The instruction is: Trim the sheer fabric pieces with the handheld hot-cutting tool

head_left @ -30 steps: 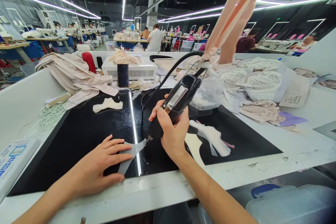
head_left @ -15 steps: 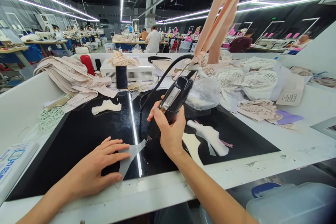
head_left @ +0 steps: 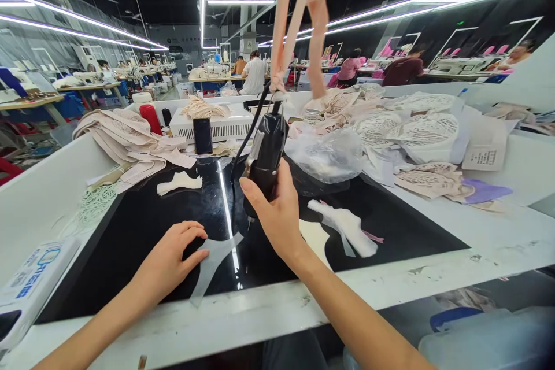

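Observation:
My right hand (head_left: 280, 217) is wrapped round a black corded hand tool (head_left: 267, 150) with a metal lever on its side and a narrow tip pointing down. Pinkish elastic straps (head_left: 284, 29) are tied to its top end. The tip is just above the black work surface (head_left: 143, 225), apart from a translucent whitish curved piece (head_left: 210, 269) lying there. At that piece's left edge is my left hand (head_left: 173, 251), open, its fingers bent and thumb apart; whether the fingertips press on it I cannot tell. White fabric pieces (head_left: 347, 228) and a cream piece (head_left: 315, 237) lie right of my right hand.
A small white cut piece (head_left: 180, 183) lies farther back. Behind it are a phone (head_left: 203, 136), a white vented box (head_left: 228, 120) and a red thread cone (head_left: 150, 119). Beige fabric (head_left: 125, 136) is heaped left, a plastic bag (head_left: 329, 153) and lacy pieces (head_left: 425, 130) right.
The tool has lifted off the translucent piece and turned more upright, with the straps swinging left. My left hand has drawn back slightly, its fingers no longer spread flat over the piece.

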Available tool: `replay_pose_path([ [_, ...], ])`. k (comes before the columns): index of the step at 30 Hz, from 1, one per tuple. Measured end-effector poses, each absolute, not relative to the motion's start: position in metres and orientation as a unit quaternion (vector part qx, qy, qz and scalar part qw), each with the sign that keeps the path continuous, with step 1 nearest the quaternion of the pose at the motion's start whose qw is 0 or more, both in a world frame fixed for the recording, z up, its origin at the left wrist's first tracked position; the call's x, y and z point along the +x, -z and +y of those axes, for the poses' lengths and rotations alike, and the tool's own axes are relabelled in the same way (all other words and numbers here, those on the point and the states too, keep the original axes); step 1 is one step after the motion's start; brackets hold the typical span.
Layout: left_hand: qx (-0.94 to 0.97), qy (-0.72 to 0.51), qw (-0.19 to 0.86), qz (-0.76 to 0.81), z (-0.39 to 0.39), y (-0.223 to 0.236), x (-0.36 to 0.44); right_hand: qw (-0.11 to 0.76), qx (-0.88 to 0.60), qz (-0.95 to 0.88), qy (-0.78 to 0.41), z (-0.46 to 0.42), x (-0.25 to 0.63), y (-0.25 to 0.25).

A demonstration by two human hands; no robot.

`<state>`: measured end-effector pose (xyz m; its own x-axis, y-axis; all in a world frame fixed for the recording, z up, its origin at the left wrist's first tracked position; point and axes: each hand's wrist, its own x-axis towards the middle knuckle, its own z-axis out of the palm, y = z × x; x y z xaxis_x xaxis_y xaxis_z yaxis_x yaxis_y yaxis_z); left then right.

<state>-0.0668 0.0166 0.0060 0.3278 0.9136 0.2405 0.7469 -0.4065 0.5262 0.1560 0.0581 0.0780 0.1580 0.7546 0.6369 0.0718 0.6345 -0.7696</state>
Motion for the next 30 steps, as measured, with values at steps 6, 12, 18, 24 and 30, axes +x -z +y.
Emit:
replay_pose_path([
  [6, 0.78, -0.265, 0.191, 0.534, 0.019, -0.008, -0.059, 0.746, -0.293, -0.598, -0.025, 0.043, 0.171, -0.069],
  [12, 0.761, -0.289, 0.219, 0.538, 0.018, -0.017, -0.054, 0.442, -0.239, -0.86, -0.091, 0.043, 0.156, -0.04],
  [18, 0.716, -0.327, 0.296, 0.541, 0.027, -0.027, -0.064, 0.325, -0.299, -0.851, -0.284, 0.069, 0.142, -0.025],
  [24, 0.648, -0.396, 0.353, 0.546, 0.057, -0.022, -0.088, 0.351, -0.318, -0.823, -0.312, 0.096, 0.121, -0.027],
  [30, 0.601, -0.435, 0.341, 0.577, 0.104, -0.024, -0.109, 0.389, -0.368, -0.817, -0.216, 0.137, 0.085, -0.034],
])
